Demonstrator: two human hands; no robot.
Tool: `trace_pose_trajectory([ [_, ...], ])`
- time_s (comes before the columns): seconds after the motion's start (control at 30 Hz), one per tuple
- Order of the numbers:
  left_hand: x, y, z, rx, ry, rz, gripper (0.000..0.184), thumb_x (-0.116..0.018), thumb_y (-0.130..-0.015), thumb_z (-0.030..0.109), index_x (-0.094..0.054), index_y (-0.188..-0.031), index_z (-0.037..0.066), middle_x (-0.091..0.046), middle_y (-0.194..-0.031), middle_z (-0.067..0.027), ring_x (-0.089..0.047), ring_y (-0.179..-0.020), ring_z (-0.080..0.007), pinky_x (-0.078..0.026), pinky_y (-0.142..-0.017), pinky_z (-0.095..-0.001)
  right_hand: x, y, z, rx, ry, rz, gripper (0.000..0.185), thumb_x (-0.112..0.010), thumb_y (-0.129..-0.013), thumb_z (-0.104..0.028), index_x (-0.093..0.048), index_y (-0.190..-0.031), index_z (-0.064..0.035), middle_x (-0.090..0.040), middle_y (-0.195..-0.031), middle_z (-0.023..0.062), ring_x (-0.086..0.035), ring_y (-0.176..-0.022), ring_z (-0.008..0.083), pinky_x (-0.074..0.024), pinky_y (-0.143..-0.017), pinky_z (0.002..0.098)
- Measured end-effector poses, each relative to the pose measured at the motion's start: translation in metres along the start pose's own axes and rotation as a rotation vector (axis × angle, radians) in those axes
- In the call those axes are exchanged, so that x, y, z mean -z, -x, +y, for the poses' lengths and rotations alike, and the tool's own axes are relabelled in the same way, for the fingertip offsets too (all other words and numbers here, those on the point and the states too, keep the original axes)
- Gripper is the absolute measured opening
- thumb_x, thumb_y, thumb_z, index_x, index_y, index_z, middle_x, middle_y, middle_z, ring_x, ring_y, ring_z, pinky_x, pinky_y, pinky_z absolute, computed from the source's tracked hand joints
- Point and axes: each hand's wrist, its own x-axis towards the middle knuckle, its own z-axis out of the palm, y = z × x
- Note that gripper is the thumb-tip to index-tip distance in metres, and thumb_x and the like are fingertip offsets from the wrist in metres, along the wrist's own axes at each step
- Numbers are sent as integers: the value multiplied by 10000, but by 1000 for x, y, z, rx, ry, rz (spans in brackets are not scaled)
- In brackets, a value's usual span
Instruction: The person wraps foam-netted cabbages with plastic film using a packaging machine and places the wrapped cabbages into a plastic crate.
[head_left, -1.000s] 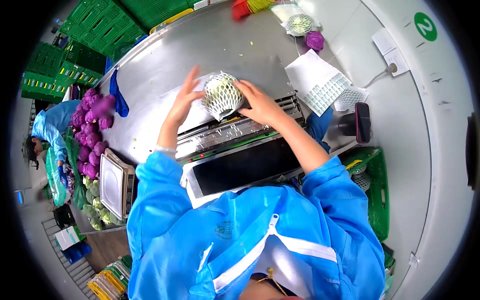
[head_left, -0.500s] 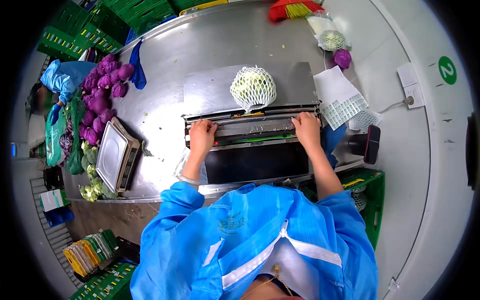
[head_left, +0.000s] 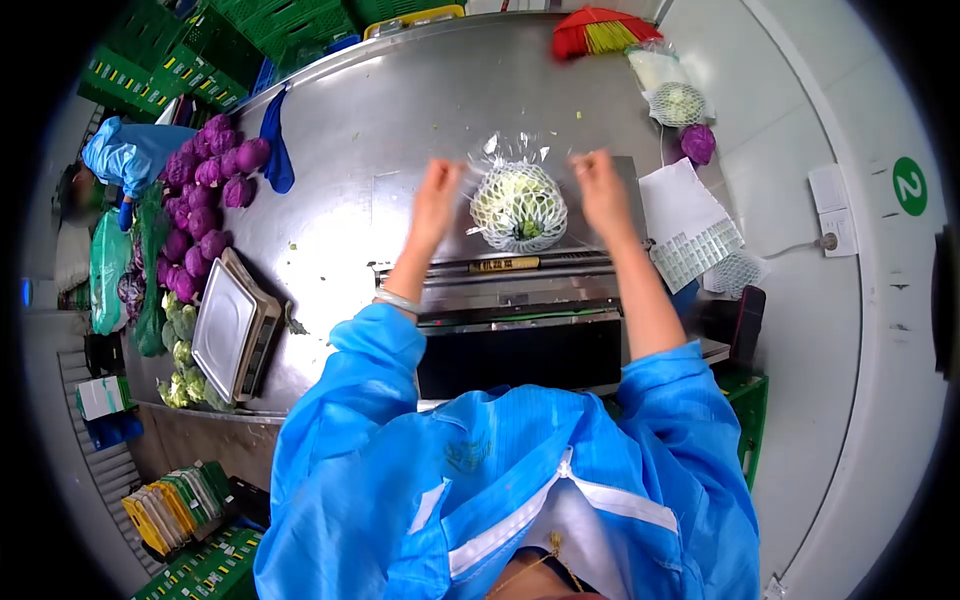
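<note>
A pale green vegetable head in a white foam net sits on the metal plate behind the wrapping machine. Clear plastic film shows as glints over and behind it. My left hand is raised at its left side, fingers pinched on the film's edge. On the other side, my right hand is closed the same way, slightly blurred. The film between the hands is mostly too transparent to trace. Neither hand seems to touch the net itself.
Left are a weighing scale, broccoli, purple cabbages and a blue cloth. Right are label sheets, a netted vegetable and a purple cabbage. A red brush lies at the back. A co-worker's sleeve shows far left.
Both hands have moved forward from the machine's front bar to either side of the netted head, drawing film out over it. The head now looks tilted, with a dark green part towards me.
</note>
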Motion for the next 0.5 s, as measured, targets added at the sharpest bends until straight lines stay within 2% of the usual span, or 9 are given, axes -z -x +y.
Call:
trace_pose_trajectory([
  [0.03, -12, 3, -7, 182, -177, -82, 284, -553, -1010, 311, -472, -1123, 63, -634, -1022, -158, -556, -985, -163, -433, -902, -305, -18, 3, 13, -146, 45, -141, 217, -531, -998, -239, -538, -1080, -38, -648, -909, 161, -620, -836, 306, -482, -766, 397],
  [0.1, -23, 9, -41, 142, 109, -85, 280, -540, -1011, 311, -472, -1134, 69, -624, -1048, -144, -555, -1011, -172, -445, -887, -316, -36, 14, 41, -215, -270, -191, 286, -569, -977, -293, -512, -1053, -23, -643, -983, 167, -611, -935, 263, -457, -845, 368],
  [0.13, -19, 20, -17, 285, 506, -131, 495, -697, -899, 310, -467, -1273, 84, -620, -1153, -171, -577, -1081, -230, -456, -934, -343, -28, 17, 32, -255, -293, -212, 338, -596, -962, -319, -518, -1101, -21, -647, -1027, 165, -610, -970, 256, -457, -867, 369],
  [0.17, -17, 33, -17, 168, 416, -195, 617, -752, -834, 307, -443, -1323, 92, -612, -1187, -182, -572, -1117, -249, -454, -955, -352, -20, 26, 24, -300, -315, -238, 397, -623, -948, -346, -525, -1148, -18, -651, -1072, 163, -609, -1005, 250, -456, -889, 370],
  [0.27, -10, 43, -8, -98, 74, -332, 968, -890, -647, 294, -373, -1446, 113, -583, -1279, -213, -554, -1210, -294, -444, -1014, -378, -12, 51, 22, -125, -482, -313, 545, -662, -920, -388, -503, -1272, -4, -645, -1155, 174, -606, -1059, 231, -458, -925, 355],
  [0.33, -11, 50, 21, -129, -230, -359, 1151, -944, -535, 282, -329, -1495, 123, -558, -1325, -232, -533, -1255, -311, -431, -1046, -393, -7, 48, 12, -161, -473, -400, 615, -671, -909, -410, -479, -1321, 4, -633, -1194, 192, -599, -1094, 219, -456, -945, 341],
  [0.37, -10, 54, 27, 6, -122, -416, 1103, -929, -572, 287, -339, -1484, 97, -546, -1336, -231, -546, -1235, -300, -440, -1038, -393, -1, 47, 2, -175, -466, -443, 650, -676, -904, -420, -467, -1346, 8, -626, -1214, 200, -596, -1112, 212, -455, -954, 334],
  [0.4, -7, 51, 33, 124, -14, -470, 1056, -914, -608, 291, -349, -1474, 72, -534, -1346, -230, -560, -1216, -290, -449, -1031, -394, 5, 49, -11, -201, -503, -403, 622, -682, -892, -446, -540, -1266, 30, -653, -1169, 155, -617, -1040, 197, -484, -891, 328],
  [0.5, 2, 75, 46, 387, 396, -489, 925, -830, -741, 348, -353, -1450, -4, -531, -1339, -224, -578, -1182, -280, -467, -1015, -398, 60, 73, -58, -461, -520, -536, 555, -690, -883, -452, -624, -1121, 45, -692, -1048, 145, -649, -931, 212, -505, -819, 336],
])
